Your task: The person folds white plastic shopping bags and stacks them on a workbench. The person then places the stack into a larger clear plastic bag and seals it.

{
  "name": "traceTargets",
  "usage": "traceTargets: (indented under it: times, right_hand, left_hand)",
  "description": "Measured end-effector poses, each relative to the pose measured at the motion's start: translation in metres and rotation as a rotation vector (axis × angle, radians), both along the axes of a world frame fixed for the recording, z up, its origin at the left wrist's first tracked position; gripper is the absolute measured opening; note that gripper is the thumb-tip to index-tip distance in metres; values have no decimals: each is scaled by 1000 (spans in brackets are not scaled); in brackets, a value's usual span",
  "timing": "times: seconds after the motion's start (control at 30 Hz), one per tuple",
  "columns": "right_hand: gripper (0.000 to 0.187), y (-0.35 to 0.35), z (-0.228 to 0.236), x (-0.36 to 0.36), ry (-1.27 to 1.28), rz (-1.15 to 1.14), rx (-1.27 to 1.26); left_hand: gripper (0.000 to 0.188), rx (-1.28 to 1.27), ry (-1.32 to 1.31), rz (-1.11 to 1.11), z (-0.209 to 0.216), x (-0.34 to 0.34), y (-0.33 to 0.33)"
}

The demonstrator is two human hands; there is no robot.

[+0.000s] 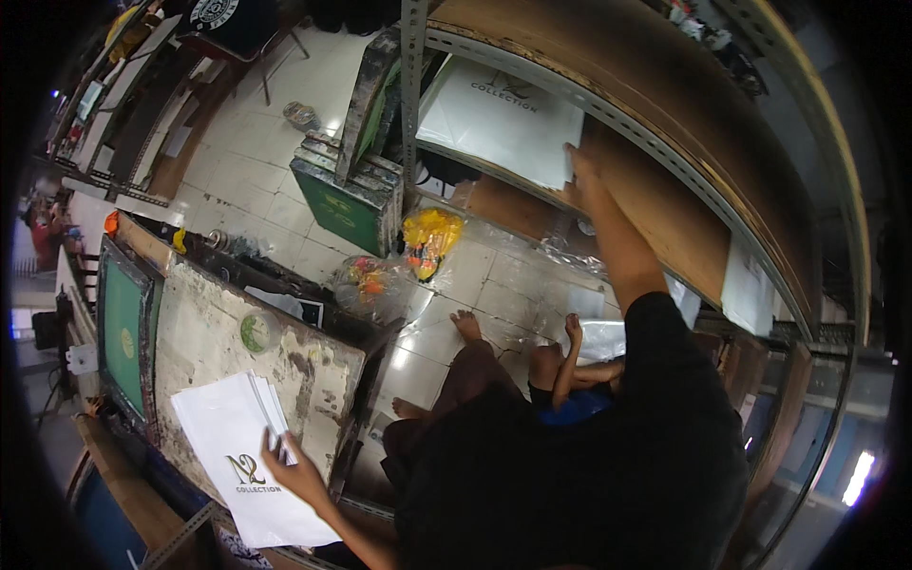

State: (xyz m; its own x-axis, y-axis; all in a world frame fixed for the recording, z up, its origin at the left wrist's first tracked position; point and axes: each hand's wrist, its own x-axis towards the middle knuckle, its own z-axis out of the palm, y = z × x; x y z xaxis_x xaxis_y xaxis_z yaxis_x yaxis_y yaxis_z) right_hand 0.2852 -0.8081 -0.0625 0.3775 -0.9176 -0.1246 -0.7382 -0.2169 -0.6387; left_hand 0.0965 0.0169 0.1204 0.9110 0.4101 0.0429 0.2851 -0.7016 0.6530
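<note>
My left hand [302, 478] grips the right edge of a stack of white printed sheets [214, 427], which may be flat plastic bags. Its fingers bend over the top sheet, and the upper edges of the stack fan apart. The stack lies over the near side of a paint-stained worktop [294, 375]. Far to the right, my right arm stretches out to a shelf, where my right hand [581, 173] takes hold of the corner of a second pile of white printed sheets [503, 123]. Part of its grip is hidden behind the hand.
A round green-and-white tub [257, 332] sits on the worktop beside a green-meshed printing frame [126, 328]. More frames [332, 204] stand on the tiled floor near a yellow plastic bag [432, 237]. A metal upright [410, 104] borders the shelf. A person in blue [575, 407] sits close by.
</note>
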Motion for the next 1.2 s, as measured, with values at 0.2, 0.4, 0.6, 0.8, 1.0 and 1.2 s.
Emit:
traceTargets:
  times: [0.2, 0.4, 0.6, 0.8, 1.0, 1.2]
  right_hand:
    - [67, -30, 16, 66, 51, 88, 227]
    - [62, -52, 16, 94, 2, 237, 301]
    - [58, -70, 0, 77, -184, 354, 558]
    - [53, -31, -29, -9, -496, 249, 1189]
    - [70, 97, -18, -120, -384, 250, 555]
    - [57, 125, 16, -132, -710, -244, 1115]
  left_hand:
    - [38, -164, 228, -179, 17, 44, -137]
    - [42, -180, 409, -367, 7, 68, -230]
    - [50, -236, 564, -494, -20, 51, -244]
    - [102, -1340, 825, -301, -111, 86, -355]
    - [100, -1713, 693, -170, -147, 177, -475]
    - [39, -1131, 470, -298, -150, 186, -499]
